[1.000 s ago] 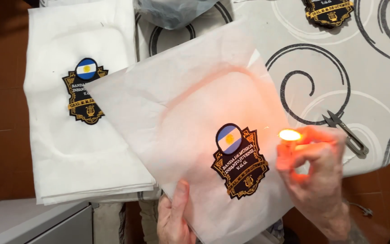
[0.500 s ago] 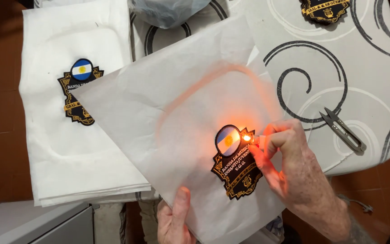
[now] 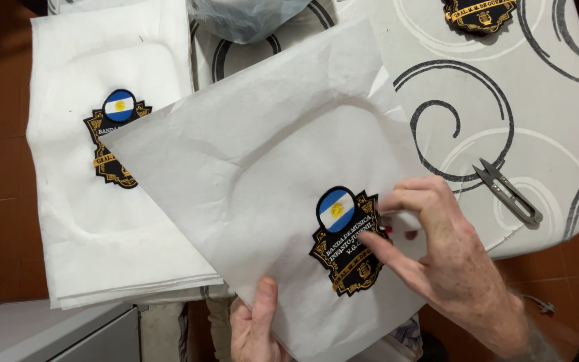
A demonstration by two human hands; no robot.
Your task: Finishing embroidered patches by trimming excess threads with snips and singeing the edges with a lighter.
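Embroidered patch [image 3: 348, 243]: black and gold shield with a blue-and-white oval on top, stitched near the lower edge of a loose white backing sheet [image 3: 263, 174]. The sheet lies tilted, partly over a stack of white sheets [image 3: 102, 221] on the left and partly over the table cover [image 3: 504, 87] with grey swirls.

Right hand [image 3: 450, 261]: fingers curled, forefinger tip touching the patch's right edge. Thumb and forefinger look pinched on something small at that edge; I cannot tell what.

Left hand [image 3: 256, 328]: thumb lies on top of the sheet's lower edge, below the patch, fingers hidden under it, so it grips the sheet.

My judgement on doing this well: keep the sheet taut from below, work only at the patch border, fingertips off the stitching.

Nearby: thread snips [image 3: 508, 190] on the cover, well right of the hand. A second patch [image 3: 116, 137] sits on the stack; a third [image 3: 480, 13] at the top edge.
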